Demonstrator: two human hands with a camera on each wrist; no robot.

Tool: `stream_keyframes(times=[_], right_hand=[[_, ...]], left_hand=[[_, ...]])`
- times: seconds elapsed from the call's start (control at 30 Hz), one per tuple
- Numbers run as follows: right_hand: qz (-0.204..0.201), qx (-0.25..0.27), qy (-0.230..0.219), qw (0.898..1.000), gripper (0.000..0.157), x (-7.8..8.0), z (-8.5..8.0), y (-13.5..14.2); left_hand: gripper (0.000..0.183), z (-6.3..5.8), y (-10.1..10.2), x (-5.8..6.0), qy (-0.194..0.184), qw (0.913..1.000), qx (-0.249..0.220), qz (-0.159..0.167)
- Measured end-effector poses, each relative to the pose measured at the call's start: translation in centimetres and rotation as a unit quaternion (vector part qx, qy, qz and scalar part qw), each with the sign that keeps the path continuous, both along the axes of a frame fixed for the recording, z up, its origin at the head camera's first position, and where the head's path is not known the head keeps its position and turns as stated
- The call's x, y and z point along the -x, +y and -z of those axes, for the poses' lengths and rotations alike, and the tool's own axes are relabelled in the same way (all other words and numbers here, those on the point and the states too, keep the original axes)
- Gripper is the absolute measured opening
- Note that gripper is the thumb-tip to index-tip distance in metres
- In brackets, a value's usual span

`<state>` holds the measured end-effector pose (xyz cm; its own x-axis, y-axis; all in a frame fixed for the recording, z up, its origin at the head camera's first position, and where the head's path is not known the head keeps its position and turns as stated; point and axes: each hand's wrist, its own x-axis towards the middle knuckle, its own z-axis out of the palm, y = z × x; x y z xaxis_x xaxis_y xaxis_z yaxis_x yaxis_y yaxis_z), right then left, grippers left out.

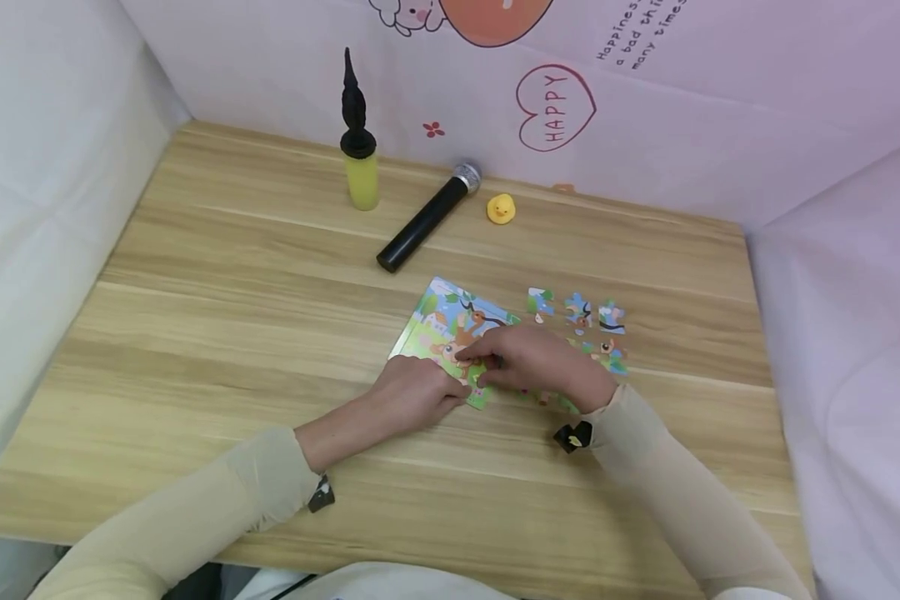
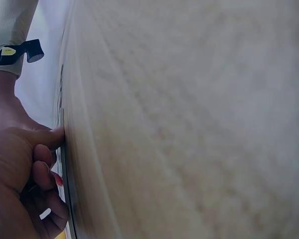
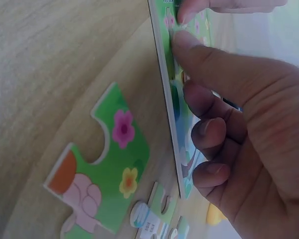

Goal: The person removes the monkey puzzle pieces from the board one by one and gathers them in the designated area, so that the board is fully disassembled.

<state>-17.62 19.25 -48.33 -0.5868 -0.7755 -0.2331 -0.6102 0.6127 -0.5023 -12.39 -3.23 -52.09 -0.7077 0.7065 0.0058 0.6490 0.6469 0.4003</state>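
A jigsaw puzzle board (image 1: 433, 325) with a cartoon deer picture lies flat at the middle of the table. My left hand (image 1: 416, 390) rests on its near edge; in the left wrist view the thumb lies against the board's edge (image 2: 65, 169) and the other fingers bend above it. From the right, my right hand (image 1: 536, 362) reaches over the board, index finger and thumb touching the picture. The right wrist view shows that thumb (image 3: 187, 42) pressing near the left hand's fingertip. Beside the board lies a loose green puzzle piece (image 3: 127, 167) with flowers.
More loose puzzle pieces (image 1: 611, 317) lie to the right of the board, some partly hidden by the right hand. Behind the board are a black microphone (image 1: 423, 225), a yellow rubber duck (image 1: 501, 210) and an upright yellow-and-black hand pump (image 1: 360, 158). White cloth surrounds the wooden table (image 1: 232, 308).
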Motion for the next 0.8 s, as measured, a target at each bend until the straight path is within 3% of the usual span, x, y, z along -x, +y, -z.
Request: stream_keyframes(times=[0.17, 0.5, 0.7, 0.8], right_hand=[[0.001, 0.008, -0.006, 1.0, 0.04, 0.09, 0.44, 0.19], [-0.001, 0.026, 0.007, 1.0, 0.033, 0.08, 0.4, 0.21], [-0.003, 0.038, 0.022, 0.999, 0.03, -0.03, 0.24, 0.06], [-0.002, 0.043, 0.042, 0.998, 0.021, -0.05, 0.15, -0.1]], left_hand=[[0.012, 0.09, -0.05, 0.04, 0.003, 0.9999, -0.014, 0.001], [0.025, -0.27, 0.1, 0.1, 0.008, 0.9986, -0.018, 0.049], [0.033, -0.37, 0.14, 0.06, -0.004, 0.999, -0.013, 0.044], [0.034, -0.36, 0.15, 0.1, -0.013, 0.9991, -0.011, 0.039]])
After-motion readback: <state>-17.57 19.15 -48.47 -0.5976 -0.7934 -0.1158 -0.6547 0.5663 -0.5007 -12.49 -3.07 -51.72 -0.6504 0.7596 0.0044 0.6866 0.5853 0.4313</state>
